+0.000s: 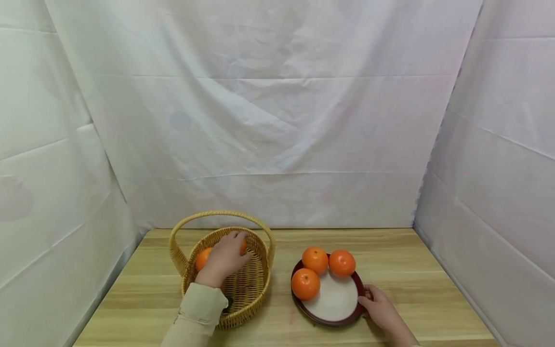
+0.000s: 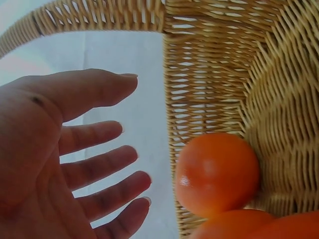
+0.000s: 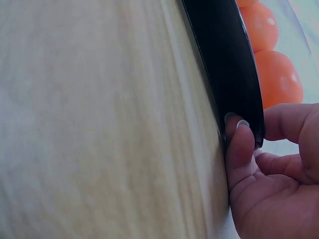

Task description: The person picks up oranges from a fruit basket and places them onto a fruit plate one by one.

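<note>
My left hand (image 1: 225, 258) is over the wicker basket (image 1: 244, 285), its fingers spread and holding nothing. In the left wrist view an orange (image 2: 218, 174) lies against the basket's inner wall, apart from the fingertips, with more orange fruit below it. Part of the basket's fruit is hidden under my hand in the head view. On the right, my right hand (image 1: 379, 308) pinches the rim of a white plate (image 1: 338, 302) with a dark red edge, thumb above and fingers beneath. Three oranges (image 1: 305, 284) sit toward the plate's left and back.
The basket's tall handle (image 1: 221, 213) arches up behind my left hand. Both containers stand on a wood-grain table (image 1: 143, 294). White cloth (image 1: 277, 120) hangs at the back and along both sides.
</note>
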{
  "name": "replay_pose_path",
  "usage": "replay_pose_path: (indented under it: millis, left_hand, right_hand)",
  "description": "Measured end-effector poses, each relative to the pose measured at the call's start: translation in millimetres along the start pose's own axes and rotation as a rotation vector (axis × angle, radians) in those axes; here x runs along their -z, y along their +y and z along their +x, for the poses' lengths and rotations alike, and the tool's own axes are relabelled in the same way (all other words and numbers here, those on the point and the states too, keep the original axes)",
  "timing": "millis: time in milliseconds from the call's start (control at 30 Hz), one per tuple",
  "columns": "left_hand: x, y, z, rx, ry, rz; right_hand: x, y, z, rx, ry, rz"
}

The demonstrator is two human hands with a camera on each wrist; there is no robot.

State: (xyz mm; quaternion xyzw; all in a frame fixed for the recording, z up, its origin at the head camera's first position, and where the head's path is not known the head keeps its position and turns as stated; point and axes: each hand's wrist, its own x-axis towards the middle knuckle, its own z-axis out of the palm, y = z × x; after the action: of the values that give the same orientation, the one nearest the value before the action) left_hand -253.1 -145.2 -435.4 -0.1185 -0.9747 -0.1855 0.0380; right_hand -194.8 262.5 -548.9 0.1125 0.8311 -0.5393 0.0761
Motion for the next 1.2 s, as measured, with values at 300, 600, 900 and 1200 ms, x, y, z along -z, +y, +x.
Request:
replay_pose_path:
  millis: [300, 600, 900, 1200]
  left_hand:
    - [-7.6, -15.5, 7.0, 0.093, -0.016, -0.066]
    - [-8.7, -31.9, 10.3, 0.15, -0.025, -0.173]
    - [-13.8, -38.1, 13.2, 0.169, -0.016, -0.164]
    - [-18.8, -40.8, 15.3, 0.187, -0.026, -0.12]
  right_hand:
    - [0, 0, 1.0, 0.007, 0.004, -0.014]
    - [-1, -1, -0.1, 0.025, 0.014, -0.009]
    - [0, 0, -0.3, 0.023, 0.02, -0.005]
    - [-1, -2, -2.6, 0.019, 0.024, -0.001]
